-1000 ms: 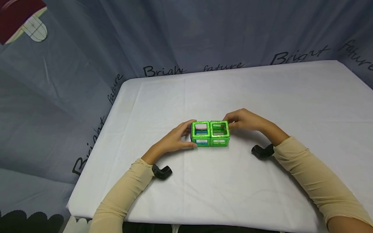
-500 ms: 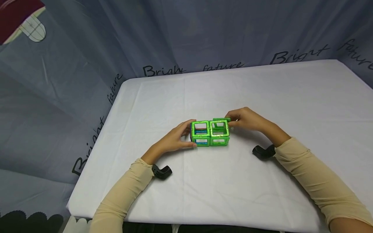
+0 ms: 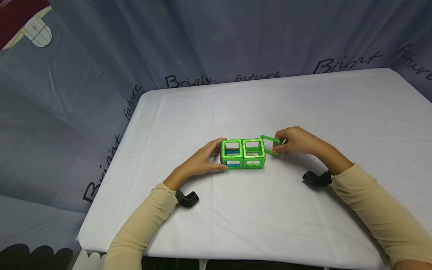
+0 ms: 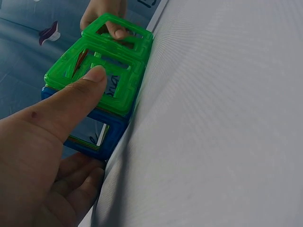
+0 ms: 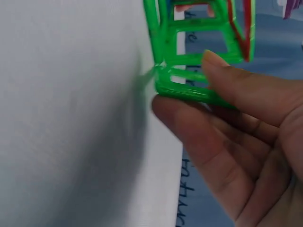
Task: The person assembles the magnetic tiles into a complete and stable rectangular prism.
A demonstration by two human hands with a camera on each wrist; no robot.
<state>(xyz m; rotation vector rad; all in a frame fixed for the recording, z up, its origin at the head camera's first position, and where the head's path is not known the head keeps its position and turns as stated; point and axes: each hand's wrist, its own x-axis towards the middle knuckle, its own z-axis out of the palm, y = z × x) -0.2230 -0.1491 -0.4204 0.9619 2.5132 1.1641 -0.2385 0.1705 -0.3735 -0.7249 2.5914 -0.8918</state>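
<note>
A two-cube box of magnetic tiles, with green square frames on its top and front, sits on the white table. My left hand grips its left end, thumb along the front and fingers behind. A blue square tile forms that end in the left wrist view. On the other side, my right hand pinches a single green square tile between thumb and fingers. This tile stands tilted outward at the box's right end, its near edge right at the box. Red tile edges show in the right wrist view.
White cloth covers the table. A grey-blue curtain with black lettering hangs behind its far and left edges. A black wrist camera sits by the left cuff, another black camera by the right.
My right hand has moved to the right. The green tile it holds has come out from behind the box to its right end. My left hand and the box have stayed put.
</note>
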